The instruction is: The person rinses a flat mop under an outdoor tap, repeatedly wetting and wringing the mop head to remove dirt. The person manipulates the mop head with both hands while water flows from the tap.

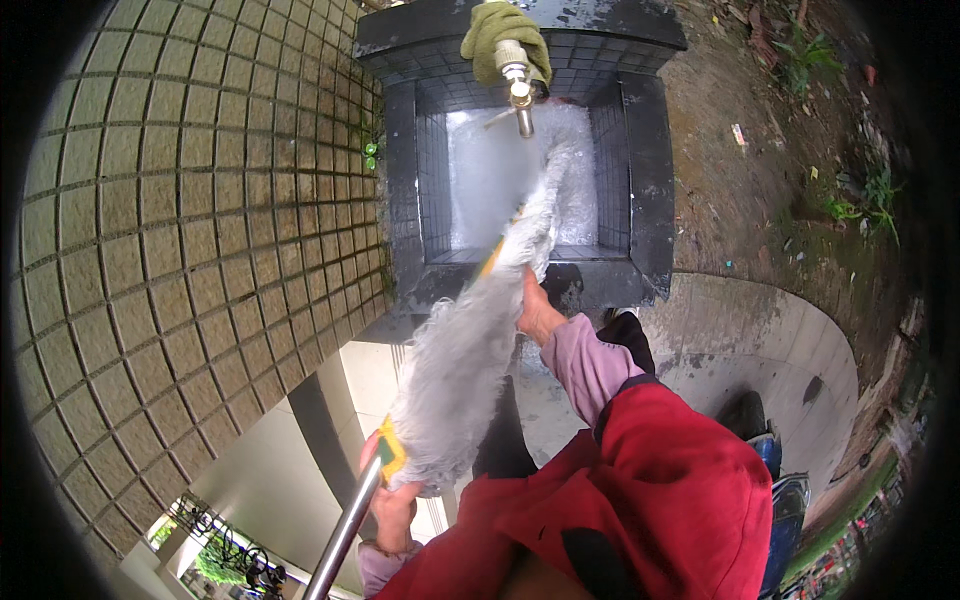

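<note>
A long, shaggy white-grey flat mop head [457,375] with yellow and green edges stretches from near my body up over the basin. My left hand [392,495] grips its lower end, where a metal pole [341,532] meets it. Farther up, my right hand [536,304] is closed on the mop's fibres at the basin's front rim. The mop's far end lies in the dark tiled basin [649,187], amid white foamy water [574,202]. Above it, a metal tap [517,82] with a green cloth [487,34] around it points down. Mist blurs the area below its spout.
A tiled wall [202,202] rises along the left side. Right of the basin lie bare soil [735,195] with small plants and a curved paved edge [795,330]. Dark blue objects [784,517], not clear in kind, stand at the lower right.
</note>
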Motion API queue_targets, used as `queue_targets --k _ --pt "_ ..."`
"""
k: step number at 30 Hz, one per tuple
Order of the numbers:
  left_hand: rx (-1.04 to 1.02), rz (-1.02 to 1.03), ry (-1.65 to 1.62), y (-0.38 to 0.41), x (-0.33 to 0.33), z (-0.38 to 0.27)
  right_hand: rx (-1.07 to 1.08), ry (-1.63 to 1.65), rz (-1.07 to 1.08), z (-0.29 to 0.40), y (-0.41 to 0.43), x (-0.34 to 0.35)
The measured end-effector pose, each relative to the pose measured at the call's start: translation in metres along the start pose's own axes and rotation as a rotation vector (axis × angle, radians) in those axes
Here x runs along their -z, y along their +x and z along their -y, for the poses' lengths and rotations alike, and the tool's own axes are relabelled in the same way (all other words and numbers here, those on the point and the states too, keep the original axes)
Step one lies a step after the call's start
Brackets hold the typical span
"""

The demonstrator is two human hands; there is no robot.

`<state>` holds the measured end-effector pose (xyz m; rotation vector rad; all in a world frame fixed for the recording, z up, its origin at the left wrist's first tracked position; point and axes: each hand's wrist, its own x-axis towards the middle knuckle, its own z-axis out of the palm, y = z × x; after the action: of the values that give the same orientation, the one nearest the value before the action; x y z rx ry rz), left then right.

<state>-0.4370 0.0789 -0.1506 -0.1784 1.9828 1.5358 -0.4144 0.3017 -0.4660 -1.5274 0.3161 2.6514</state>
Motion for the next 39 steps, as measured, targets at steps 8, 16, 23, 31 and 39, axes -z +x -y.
queue_targets --k 8,16,23,31,39 --pt "-0.074 -0.073 0.072 -0.018 0.027 -0.039 0.000 0.068 -0.037 -0.036 -0.042 -0.029" --pt "-0.167 -0.058 0.284 -0.045 0.061 -0.082 -0.036 0.154 0.007 -0.075 -0.081 -0.043" --pt "-0.385 -0.131 0.529 -0.071 0.114 -0.104 -0.120 0.116 -0.098 -0.095 -0.175 -0.103" --pt "-0.459 -0.168 0.613 -0.105 0.156 -0.158 -0.115 0.105 0.017 -0.165 -0.184 -0.093" --pt "-0.420 -0.385 0.471 -0.119 0.206 -0.201 -0.169 -0.001 0.047 -0.177 -0.263 -0.148"
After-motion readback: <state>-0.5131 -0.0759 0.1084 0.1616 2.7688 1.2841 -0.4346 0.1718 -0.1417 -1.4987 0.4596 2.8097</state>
